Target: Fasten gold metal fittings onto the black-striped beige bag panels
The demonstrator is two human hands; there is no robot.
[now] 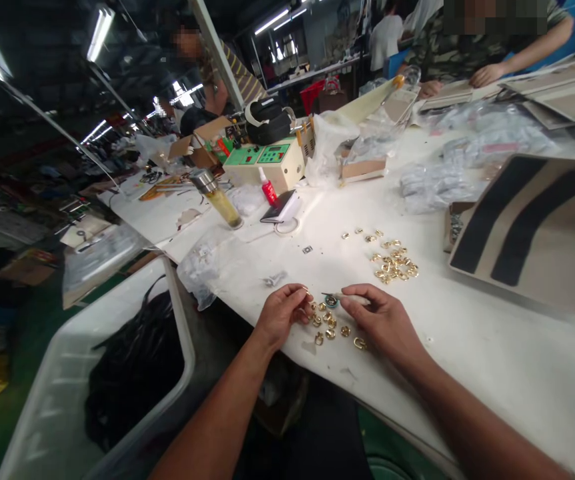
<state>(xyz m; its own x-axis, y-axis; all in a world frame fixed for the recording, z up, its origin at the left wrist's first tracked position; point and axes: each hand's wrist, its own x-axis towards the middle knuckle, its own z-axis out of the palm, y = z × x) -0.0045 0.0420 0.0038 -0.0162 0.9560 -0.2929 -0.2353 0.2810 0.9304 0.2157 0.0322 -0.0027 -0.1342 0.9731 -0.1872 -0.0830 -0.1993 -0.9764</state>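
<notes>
Gold fittings (pixel 331 323): loose on white table (pixel 467 360), between both hands. Left hand (pixel 285 313): fingertips pinched together on small gold piece (pixel 307 291). Right hand (pixel 378 319): fingers closed around slim pointed tool (pixel 338 295).

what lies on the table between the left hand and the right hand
In the head view, small golden metal pieces and a round green-edged item lie between the left hand and the right hand, whose thin tool points inward.

One view only, worn on head, facing forward and down. I look from above near edge of surface (pixel 502 353), left grip (pixel 283 311) and right grip (pixel 378 317) close below centre, co-worker (pixel 447 57) farther off across it.
</notes>
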